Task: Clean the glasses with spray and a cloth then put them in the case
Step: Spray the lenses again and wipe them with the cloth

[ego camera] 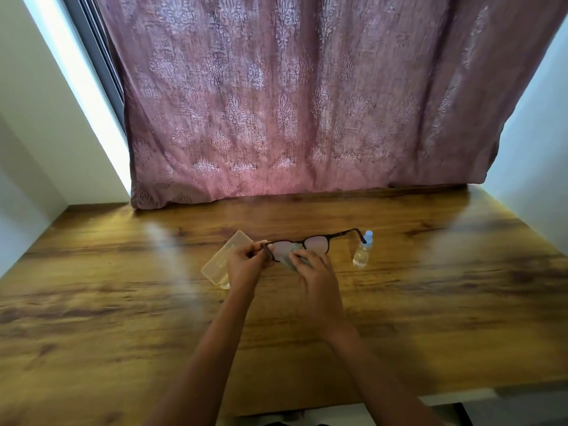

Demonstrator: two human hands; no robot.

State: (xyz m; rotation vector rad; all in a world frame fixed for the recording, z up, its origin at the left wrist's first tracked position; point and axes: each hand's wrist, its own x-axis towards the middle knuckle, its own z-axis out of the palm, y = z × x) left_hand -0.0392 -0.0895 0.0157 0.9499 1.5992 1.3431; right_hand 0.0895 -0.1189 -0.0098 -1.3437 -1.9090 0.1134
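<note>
Glasses (307,245) with a dark frame are held up above the middle of the picture, over a wooden table (123,318). Nearest the camera, two bare forearms rise from the bottom edge toward the centre. The left hand (246,262) is closed around the frame's left end, fingers pinched at the hinge. The right hand (313,272) is curled over a greyish cloth (293,256), pressing it against the lower edge of the left lens; how firmly the fingers clamp the cloth is hard to judge, since the hand covers most of it. One temple arm sticks out to the right, its tip reaching in front of the spray bottle.

The table fills the lower half of the frame, a brown grained surface with dark streaks and pale glare patches at left and right of centre. Its near edge shows at lower right above a white strip.

Just behind the left hand, left of centre, a pale translucent case (219,265) lies on the table, partly hidden by the wrist. Right of centre, a small clear spray bottle (362,253) with a light blue cap stands upright.

Farther back, a dusty pink patterned curtain (307,96) hangs down to the table's far edge, filling the upper half. White walls (33,124) flank it at upper left and upper right, with a dark window frame (104,63) and a bright strip beside the curtain's left edge.
</note>
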